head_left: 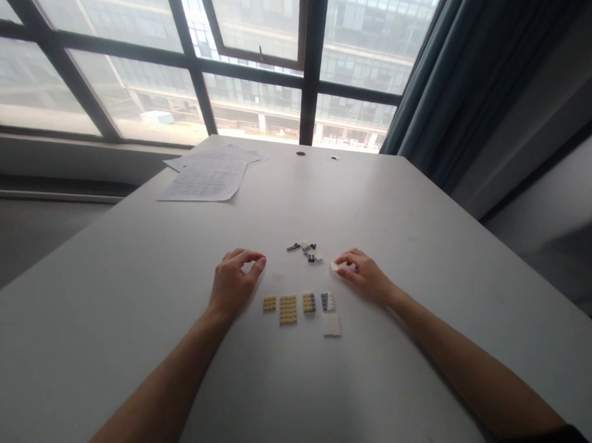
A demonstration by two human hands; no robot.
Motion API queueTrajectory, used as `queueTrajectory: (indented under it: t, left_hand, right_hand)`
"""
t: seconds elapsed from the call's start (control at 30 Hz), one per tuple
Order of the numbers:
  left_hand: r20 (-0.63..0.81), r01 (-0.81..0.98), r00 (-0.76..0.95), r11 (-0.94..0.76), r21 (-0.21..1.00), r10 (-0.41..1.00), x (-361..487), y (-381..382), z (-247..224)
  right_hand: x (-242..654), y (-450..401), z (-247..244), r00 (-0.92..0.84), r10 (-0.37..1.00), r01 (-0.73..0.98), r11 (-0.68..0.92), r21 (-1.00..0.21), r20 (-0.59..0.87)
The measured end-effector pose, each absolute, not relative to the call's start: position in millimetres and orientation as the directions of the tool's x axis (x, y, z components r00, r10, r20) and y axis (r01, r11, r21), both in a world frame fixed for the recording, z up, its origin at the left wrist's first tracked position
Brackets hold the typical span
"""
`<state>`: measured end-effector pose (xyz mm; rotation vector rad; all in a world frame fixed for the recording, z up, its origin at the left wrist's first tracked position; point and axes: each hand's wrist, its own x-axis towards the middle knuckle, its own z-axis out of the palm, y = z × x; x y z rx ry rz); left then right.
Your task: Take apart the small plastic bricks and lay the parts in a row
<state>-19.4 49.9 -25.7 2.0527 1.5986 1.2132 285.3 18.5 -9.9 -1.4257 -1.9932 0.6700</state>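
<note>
At my white table (383, 375): clock centred between my hands, twelve o'clock toward the gridded window (254, 85).
Nine o'clock: my left hand (233, 279) hovers or rests, I cannot tell which, thumb and index fingertip closed together.
Three o'clock: my right hand (365, 275) grips a small white studded piece (334, 266) between thumb and fingers.
Near twelve o'clock: loose small pieces (311, 258), dark and pale, in a scattered cluster.
Six o'clock: a row holds, left to right, a small tan block (269, 304), a larger tan block (287, 310), a tan-and-blue-grey block (309, 303) and a blue-grey-and-white block (327, 302); a flat white piece (332, 325) lies on the last one's near side.
Eleven o'clock: printed papers (209, 176) overlap toward the far edge.
One to two o'clock: a dark blue curtain (438, 95) hangs beyond the table.
</note>
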Motion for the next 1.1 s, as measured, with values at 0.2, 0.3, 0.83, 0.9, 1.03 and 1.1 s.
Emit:
queueTrajectory:
  t: [0.2, 0.3, 0.83, 0.9, 1.03, 1.1]
  left_hand:
    - [0.450, 0.670, 0.054, -0.366, 0.645, 0.891, -18, 50, -25]
    - [0.445, 0.673, 0.055, -0.363, 0.645, 0.894, -18, 49, -25]
    - [0.451, 0.687, 0.074, -0.373, 0.623, 0.889, -18, 49, -26]
    - [0.457, 0.691, 0.078, -0.378, 0.616, 0.886, -18, 48, -26]
    - [0.459, 0.690, 0.084, -0.384, 0.614, 0.884, -17, 48, -25]
    - [0.456, 0.687, 0.082, -0.382, 0.618, 0.886, -17, 47, -24]
  right_hand:
    - [293, -10, 6, -0.136, 0.979, 0.134, -0.136, -0.982, -0.154]
    - [296, -19, 7, -0.136, 0.980, 0.201, -0.117, -0.973, -0.146]
    - [280, -35, -13, -0.355, 0.912, 0.751, 0.410, -0.517, 0.206]
    - [280, -35, -13, -0.360, 0.910, 0.745, 0.414, -0.524, 0.206]
    - [279, -37, -12, -0.367, 0.910, 0.744, 0.413, -0.525, 0.194]
    - [279, -37, -11, -0.366, 0.911, 0.747, 0.410, -0.524, 0.191]
